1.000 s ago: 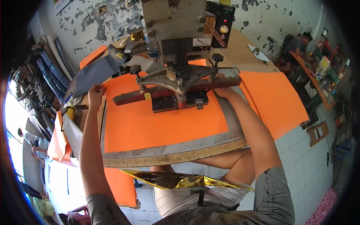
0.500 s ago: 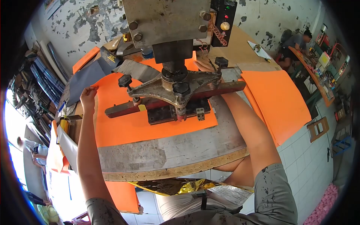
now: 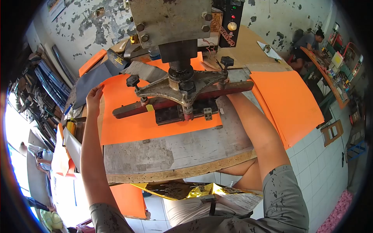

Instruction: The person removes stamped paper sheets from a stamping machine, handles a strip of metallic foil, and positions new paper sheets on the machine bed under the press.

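Observation:
A large orange sheet (image 3: 128, 130) lies on the grey metal plate (image 3: 136, 159), under the press head with its dark red bar (image 3: 128, 110) and black block (image 3: 169, 115). At the sheet's far left corner my left hand (image 3: 94, 96) is closed, its thumb and fingers pinching the edge. My right arm reaches past the bar's right end. Beyond the bar, my right hand (image 3: 210, 66) is mostly hidden behind the press arm and black knob (image 3: 227, 61), near the sheet's far right part. Its fingers show too little to tell their grip.
A stack of orange sheets (image 3: 287, 105) lies at the right. Dark grey sheets (image 3: 91, 83) lie at far left. A control box (image 3: 232, 23) with lights stands behind the press. Gold foil (image 3: 202, 191) hangs below the board's front edge. Another person (image 3: 309, 42) works at a bench at back right.
The orange sheet has slid slightly away from me, uncovering small tabs on the plate near its front edge. My left hand has moved with its corner. The view has shifted a little.

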Demonstrator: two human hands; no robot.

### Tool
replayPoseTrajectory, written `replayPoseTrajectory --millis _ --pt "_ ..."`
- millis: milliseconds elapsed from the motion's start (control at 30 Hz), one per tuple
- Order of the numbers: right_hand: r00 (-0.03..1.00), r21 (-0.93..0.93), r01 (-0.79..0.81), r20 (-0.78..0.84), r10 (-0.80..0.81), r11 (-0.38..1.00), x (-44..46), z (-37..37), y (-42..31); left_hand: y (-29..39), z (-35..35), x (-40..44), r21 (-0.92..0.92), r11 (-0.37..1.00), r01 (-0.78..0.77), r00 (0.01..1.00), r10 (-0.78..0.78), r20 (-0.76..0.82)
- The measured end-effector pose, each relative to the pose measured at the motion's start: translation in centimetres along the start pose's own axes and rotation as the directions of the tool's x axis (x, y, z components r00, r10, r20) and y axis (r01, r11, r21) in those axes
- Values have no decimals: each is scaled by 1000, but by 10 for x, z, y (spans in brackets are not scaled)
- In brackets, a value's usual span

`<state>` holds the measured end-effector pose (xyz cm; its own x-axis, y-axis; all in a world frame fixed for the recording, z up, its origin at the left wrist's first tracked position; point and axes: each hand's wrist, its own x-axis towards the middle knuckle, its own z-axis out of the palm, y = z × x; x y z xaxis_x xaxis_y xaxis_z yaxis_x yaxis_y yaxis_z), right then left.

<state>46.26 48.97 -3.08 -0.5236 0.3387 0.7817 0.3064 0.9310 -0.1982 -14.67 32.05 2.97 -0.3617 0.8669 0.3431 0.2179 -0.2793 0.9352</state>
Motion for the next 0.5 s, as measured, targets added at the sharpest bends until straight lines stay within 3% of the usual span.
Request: replayPoseTrajectory --millis 67,200,267,333,367,433,500 --pt "999 14 35 -30 -34 999 1 -5 -8 -2 -3 0 -44 999 24 998 -21 63" --pt "996 76 42 -85 -36 996 1 -13 -19 3 -10 -16 108 992 72 997 -73 8" --pt "940 146 -342 47 339 928 -15 -23 -27 21 -11 -35 198 977 81 993 -63 -97" --pt "855 -82 -490 148 496 868 -27 -42 -70 39 -22 -59 493 854 166 986 -146 -79" --pt "833 -214 -479 197 518 851 -33 -58 -102 49 -28 -76 625 755 199 978 -190 -81" --pt "754 -372 -465 310 580 804 -53 -85 -152 72 -20 -136 766 643 18 977 -172 122" --pt "816 -331 -432 252 520 839 -82 -103 -207 99 17 -201 789 598 -143 980 -24 196"
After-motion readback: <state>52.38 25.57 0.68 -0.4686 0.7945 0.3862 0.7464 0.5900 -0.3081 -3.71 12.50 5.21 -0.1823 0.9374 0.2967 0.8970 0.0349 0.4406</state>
